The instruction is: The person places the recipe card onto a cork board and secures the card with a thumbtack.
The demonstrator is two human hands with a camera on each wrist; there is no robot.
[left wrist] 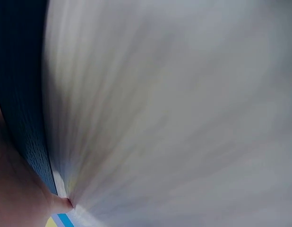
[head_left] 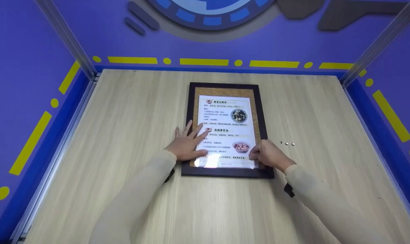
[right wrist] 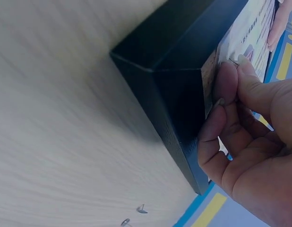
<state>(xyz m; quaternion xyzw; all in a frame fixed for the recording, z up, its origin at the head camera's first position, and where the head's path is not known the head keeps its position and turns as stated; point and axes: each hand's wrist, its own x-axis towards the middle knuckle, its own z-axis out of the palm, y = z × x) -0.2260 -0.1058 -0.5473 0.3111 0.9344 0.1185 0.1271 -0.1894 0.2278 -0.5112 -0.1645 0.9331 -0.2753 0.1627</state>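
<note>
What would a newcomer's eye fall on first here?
First, the dark-framed corkboard at the middle of the table, with a glossy printed sheet on it. Then the hands: the left hand spread over the sheet's left edge, the right hand pinching near its lower right corner. Small shiny pins lie right of the frame.

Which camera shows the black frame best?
The head view: it shows all four sides of the black frame, though the left hand and right hand cover parts. The right wrist view shows a corner close up; the left wrist view, only a dark strip.
</note>
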